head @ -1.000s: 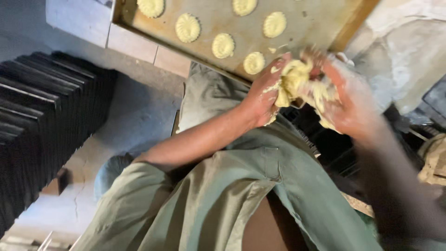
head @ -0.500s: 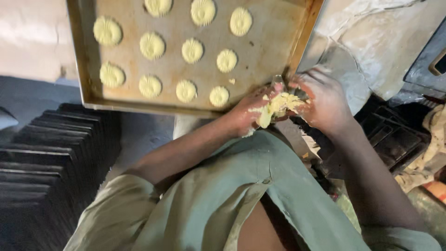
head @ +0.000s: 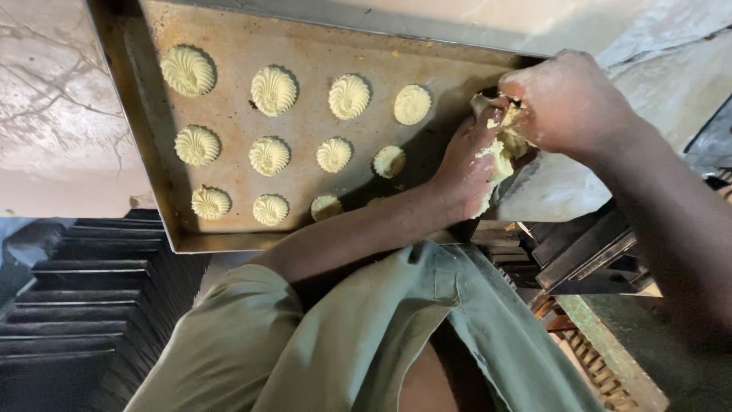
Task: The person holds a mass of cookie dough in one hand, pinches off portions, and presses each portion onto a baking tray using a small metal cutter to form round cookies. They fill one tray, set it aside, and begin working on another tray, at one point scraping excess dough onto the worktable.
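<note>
- The lump of pale yellow dough (head: 499, 145) sits between the two hands, at the right edge of the baking tray (head: 145, 114).
- The right hand (head: 568, 103) is above the dough, and its fingers are curled down and pressed together on the top of the lump.
- The left hand (head: 469, 168) is under and beside the dough; its fingers (head: 488, 126) are closed on it from below, and bits of dough stick to them.
- Both hands touch the same lump, so the dough is mostly covered and only its yellow edges show between the fingers.
- Just left of the fingers, on the tray, lie the piped cookies (head: 349, 96), round with a shell pattern, in three rows.
- The cookie (head: 412, 104) nearest the fingers is at the end of the top row, close to them but apart.
- The last cookies of the lowest row are partly hidden behind the left forearm (head: 358, 236).
- The tray is brown and stained, with a raised rim.
- Far left of the fingers and lower stands a pile of dark trays (head: 84, 305).
- Below the arms shows the person's olive green clothing (head: 343, 336).
</note>
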